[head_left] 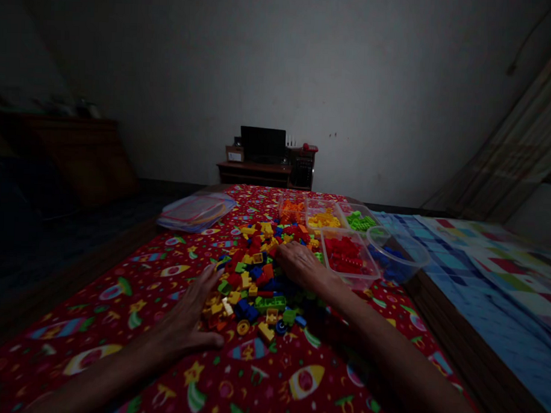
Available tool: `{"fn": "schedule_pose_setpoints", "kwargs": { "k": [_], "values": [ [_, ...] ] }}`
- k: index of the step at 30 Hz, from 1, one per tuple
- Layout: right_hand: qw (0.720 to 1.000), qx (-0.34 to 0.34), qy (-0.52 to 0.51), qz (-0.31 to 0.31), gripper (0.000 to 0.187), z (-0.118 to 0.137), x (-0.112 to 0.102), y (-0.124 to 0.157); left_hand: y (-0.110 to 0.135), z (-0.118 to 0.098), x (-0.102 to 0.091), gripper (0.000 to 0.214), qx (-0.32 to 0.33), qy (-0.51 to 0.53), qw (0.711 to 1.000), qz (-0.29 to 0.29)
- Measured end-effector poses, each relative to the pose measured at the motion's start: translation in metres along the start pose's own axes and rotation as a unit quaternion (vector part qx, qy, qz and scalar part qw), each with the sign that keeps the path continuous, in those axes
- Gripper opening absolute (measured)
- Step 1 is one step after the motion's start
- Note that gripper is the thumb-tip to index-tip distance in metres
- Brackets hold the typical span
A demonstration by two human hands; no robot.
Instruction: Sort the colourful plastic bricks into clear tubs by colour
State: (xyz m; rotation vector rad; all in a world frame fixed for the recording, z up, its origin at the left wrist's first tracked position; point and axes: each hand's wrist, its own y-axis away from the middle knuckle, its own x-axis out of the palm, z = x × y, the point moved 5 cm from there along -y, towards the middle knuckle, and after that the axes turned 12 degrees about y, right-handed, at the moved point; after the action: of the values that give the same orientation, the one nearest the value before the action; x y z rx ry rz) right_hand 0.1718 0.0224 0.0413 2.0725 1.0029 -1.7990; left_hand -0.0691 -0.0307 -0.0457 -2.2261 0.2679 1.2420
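A heap of small plastic bricks [255,272] in red, yellow, blue, green and orange lies on a red patterned cloth [132,298]. My left hand [191,315] rests flat on the cloth at the heap's left edge, fingers stretched out and touching the nearest bricks. My right hand [300,264] lies palm down on the heap's right side, fingers spread over the bricks; I see nothing gripped in it.
Behind the heap stand clear tubs of sorted bricks: orange [292,211], yellow [324,219], green [362,220], red [348,255], and a round bowl with blue ones [395,254]. Stacked lids [196,211] lie at back left. A desk with a monitor [263,144] stands by the wall.
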Motion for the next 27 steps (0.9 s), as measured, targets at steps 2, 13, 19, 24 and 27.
{"fn": "schedule_pose_setpoints", "kwargs": {
  "k": [2,13,19,24,27],
  "values": [
    [1.000,0.002,-0.005,0.000,0.018,-0.001,0.003,-0.001,-0.015,-0.009,0.003,0.121,0.011,0.007,1.000,-0.018],
    [0.994,-0.039,-0.056,-0.082,0.015,-0.014,0.024,-0.005,-0.107,-0.050,-0.001,0.082,0.067,0.059,0.994,-0.061],
    [0.993,-0.029,-0.089,-0.071,0.018,-0.030,0.023,-0.005,-0.165,-0.044,0.007,0.072,0.018,0.054,0.998,-0.032],
    [0.997,0.035,-0.051,-0.051,0.024,-0.044,0.017,-0.006,-0.187,-0.039,-0.002,0.078,-0.039,0.179,0.983,-0.026],
    [0.997,0.056,-0.032,-0.036,0.025,-0.043,0.010,-0.008,-0.185,-0.035,-0.011,0.070,-0.061,0.231,0.970,-0.031]
  ]
}}
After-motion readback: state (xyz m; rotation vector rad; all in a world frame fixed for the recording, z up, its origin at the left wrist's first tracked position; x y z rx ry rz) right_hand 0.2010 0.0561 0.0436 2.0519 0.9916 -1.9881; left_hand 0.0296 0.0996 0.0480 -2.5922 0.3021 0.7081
